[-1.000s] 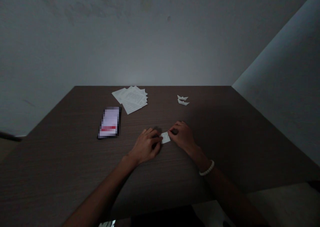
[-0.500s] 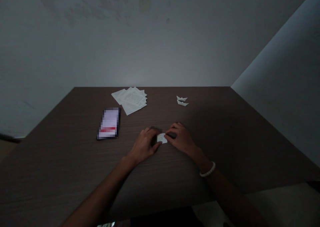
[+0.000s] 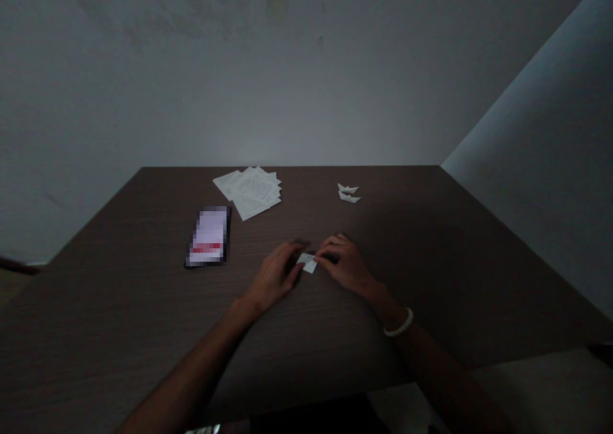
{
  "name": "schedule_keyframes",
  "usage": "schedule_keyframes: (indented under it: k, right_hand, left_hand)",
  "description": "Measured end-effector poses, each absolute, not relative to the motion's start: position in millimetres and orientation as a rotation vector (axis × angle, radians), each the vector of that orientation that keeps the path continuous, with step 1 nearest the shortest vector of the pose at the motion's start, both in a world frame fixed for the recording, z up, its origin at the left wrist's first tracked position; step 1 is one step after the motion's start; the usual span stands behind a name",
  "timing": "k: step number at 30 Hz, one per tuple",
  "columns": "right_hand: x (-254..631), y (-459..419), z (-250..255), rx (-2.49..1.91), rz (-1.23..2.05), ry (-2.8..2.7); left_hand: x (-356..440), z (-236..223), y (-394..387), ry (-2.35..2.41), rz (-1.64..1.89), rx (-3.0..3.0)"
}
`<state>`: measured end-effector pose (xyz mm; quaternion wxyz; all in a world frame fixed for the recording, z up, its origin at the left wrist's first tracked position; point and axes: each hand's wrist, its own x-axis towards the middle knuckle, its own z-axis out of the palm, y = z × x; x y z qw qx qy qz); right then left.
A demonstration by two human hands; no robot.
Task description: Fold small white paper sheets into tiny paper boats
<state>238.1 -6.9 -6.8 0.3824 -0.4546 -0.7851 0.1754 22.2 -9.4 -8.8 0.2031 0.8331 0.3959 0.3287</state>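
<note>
The person is working a small white paper slip between both hands, near the middle of a dark wood-grain table. The right hand is pinching the slip's right end between thumb and fingers, and a white beaded bracelet is sitting on that wrist. The left hand is half curled, its fingers reaching the slip's left end; whether it is gripping, I cannot tell. The step in hand appears to be creasing or folding the slip, and the next move calls for a steady hold on its edges. Beyond the hands, a stack of printed sheets, two small folded paper pieces and a phone are lying apart. The fingers are hiding most of the slip, its folds are hard to make out, and the phone's screen is blurred out
</note>
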Motion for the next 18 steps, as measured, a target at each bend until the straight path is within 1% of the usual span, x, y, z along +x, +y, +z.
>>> schedule_keyframes:
  k: [2, 8, 14, 18]
  right_hand:
    - [237.3, -7.3, -4.8, -1.14, 0.437, -1.969]
    - [235.7, -8.4, -1.9, -1.09, 0.371, -1.92]
    - [235.0, -11.6, -0.8, -1.102, 0.385, -1.938]
    - [236.5, -11.9, -1.9, -1.083, 0.322, -2.082]
  left_hand:
    - [21.1, -8.4, -8.9, 1.162, 0.962, 2.35]
    - [21.8, -2.9, -11.6, 1.137, 1.046, 2.506]
    - [16.7, -3.5, -12.3, 1.076, 0.968, 2.622]
    - [13.3, -3.2, -10.7, 1.089, 0.892, 2.708]
